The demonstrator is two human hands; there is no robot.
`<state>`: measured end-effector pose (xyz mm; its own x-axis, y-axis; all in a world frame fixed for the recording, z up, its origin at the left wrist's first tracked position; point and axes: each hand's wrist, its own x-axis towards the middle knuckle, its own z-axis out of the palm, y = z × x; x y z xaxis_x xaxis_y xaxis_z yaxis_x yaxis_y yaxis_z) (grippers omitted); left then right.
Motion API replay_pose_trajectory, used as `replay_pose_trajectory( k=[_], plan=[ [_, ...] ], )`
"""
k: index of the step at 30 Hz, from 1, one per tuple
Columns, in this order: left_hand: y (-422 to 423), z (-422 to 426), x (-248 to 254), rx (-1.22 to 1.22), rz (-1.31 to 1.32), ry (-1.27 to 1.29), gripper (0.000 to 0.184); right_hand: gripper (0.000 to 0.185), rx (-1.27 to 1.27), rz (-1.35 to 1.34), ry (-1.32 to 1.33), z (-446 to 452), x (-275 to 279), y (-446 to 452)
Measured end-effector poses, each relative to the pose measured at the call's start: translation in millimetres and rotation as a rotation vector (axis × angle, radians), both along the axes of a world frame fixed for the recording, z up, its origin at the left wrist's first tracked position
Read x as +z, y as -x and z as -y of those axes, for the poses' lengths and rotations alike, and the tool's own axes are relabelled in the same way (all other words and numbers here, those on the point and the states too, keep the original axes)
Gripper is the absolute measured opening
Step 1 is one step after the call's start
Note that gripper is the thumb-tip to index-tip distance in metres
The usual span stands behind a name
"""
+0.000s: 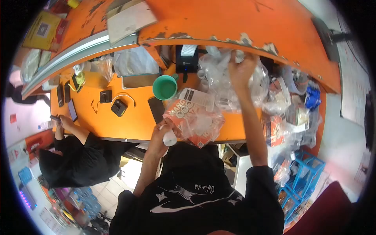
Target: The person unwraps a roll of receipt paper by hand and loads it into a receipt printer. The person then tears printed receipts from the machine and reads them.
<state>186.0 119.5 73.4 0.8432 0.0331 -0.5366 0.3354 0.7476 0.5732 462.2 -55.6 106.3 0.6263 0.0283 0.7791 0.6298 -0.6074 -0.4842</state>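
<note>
My left hand [157, 140] is wrapped round a small white cylinder [170, 138], its round end facing up with a small dark spot in the middle. Beside that hand, orange-and-white printed packages [201, 127] in clear plastic lie at the table's front edge. My right hand [243, 72] reaches over a large clear plastic bag [219, 84] full of white pieces. Between its thumb and fingers shows another whitish piece [239, 56], partly hidden. A green mug [165, 87] stands between the packages and the back of the table.
A black receipt printer [187, 58] sits at the back under an orange shelf [235, 21]. A phone [156, 109] and black devices [118, 107] lie on the orange table [137, 127]. Bagged goods [278, 102] crowd the right, above blue crates [301, 176]. A person [78, 160] sits at left.
</note>
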Motion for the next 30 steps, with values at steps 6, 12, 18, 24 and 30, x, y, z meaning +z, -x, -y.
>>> replay_pose_trajectory(
  k=[6, 12, 18, 24, 30],
  plan=[
    [18, 3, 5, 0.036, -0.092, 0.085, 0.019, 0.021, 0.209, -0.352, 0.183, -95, -184, -68],
    [36, -11, 2, 0.065, -0.107, 0.032, 0.017, 0.04, 0.45, -0.881, -0.019, -96, -207, -116],
    [33, -19, -7, 0.05, -0.199, 0.019, 0.016, 0.041, 0.242, -0.501, 0.715, -82, -184, -117],
    [21, -20, -4, 0.017, -0.211, 0.015, 0.019, 0.037, 0.272, -0.405, 0.444, -67, -179, -113],
    [18, -18, -1, -0.013, -0.207, 0.0, 0.019, 0.027, 0.982, -1.004, -0.982, -72, -243, -128]
  ],
)
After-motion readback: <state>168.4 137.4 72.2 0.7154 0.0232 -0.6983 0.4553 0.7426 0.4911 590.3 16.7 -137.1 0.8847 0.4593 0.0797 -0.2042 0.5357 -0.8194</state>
